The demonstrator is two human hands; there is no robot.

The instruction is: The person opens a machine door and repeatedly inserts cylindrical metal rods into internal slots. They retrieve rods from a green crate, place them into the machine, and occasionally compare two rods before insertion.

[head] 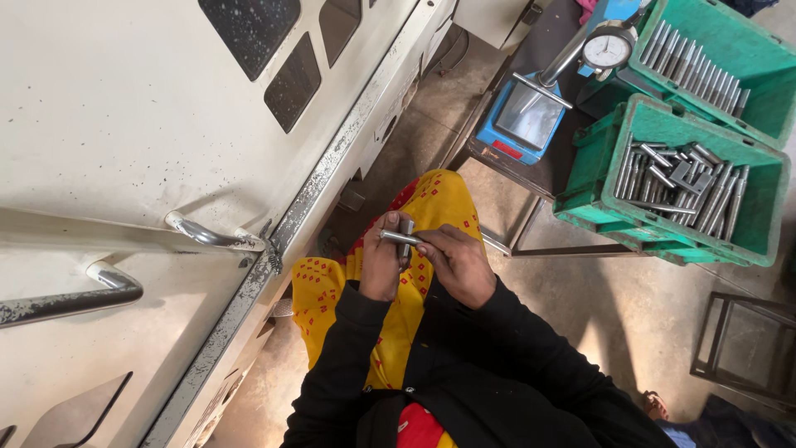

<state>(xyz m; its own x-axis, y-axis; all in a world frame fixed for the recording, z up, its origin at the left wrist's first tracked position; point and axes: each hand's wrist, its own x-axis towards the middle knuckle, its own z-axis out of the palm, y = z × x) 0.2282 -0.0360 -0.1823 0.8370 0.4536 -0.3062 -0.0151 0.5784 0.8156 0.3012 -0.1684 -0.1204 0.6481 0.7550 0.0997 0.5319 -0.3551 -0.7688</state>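
Two hands, left hand and right hand, grip metal pins above concrete floor

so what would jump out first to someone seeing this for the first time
Most likely the two hands at centre: the left hand and right hand together hold short metal rods above a bright yellow garment. Next, at the upper right, two green crates full of similar steel pins, with a dial gauge on a blue stand beside them.
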